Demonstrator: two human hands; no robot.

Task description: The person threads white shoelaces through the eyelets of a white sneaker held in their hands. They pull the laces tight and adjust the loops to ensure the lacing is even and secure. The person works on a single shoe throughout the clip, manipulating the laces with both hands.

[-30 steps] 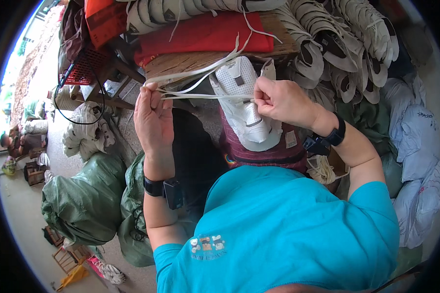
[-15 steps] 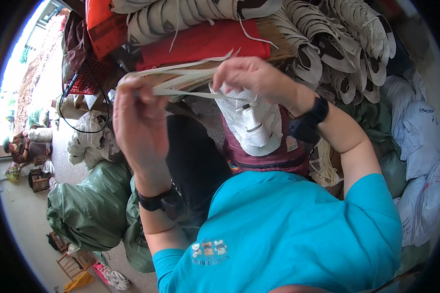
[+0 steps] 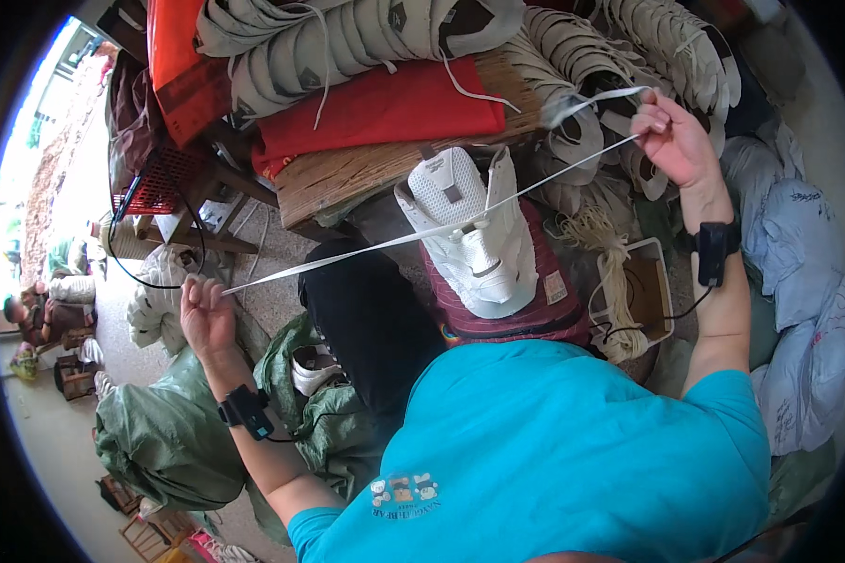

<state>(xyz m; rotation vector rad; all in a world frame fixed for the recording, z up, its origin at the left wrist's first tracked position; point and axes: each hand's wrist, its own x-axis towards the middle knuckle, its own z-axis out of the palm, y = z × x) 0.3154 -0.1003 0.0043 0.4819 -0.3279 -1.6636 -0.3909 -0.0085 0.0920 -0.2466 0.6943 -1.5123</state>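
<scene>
A white shoelace is stretched taut on a slant between my hands, in front of a white shoe upper. My left hand, low at the left, has its fingers closed on one end. Higher up at the right, my right hand pinches the lace, and a loose length trails leftward from it, blurred at its tip. Whether the lace passes through any eyelet of the upper, I cannot tell. The upper rests toe toward me, tongue up, on a maroon striped bag at my lap.
Ahead is a wooden table with a red cloth and nested beige shoe uppers. More uppers hang at right. A lace bundle drapes by a white bin. Green sacks lie left, pale sacks right.
My hands have moved wide apart, the left down and outward, the right to the upper right. The lace, looped between them before, is now drawn out straight, and the shoe upper shows more fully.
</scene>
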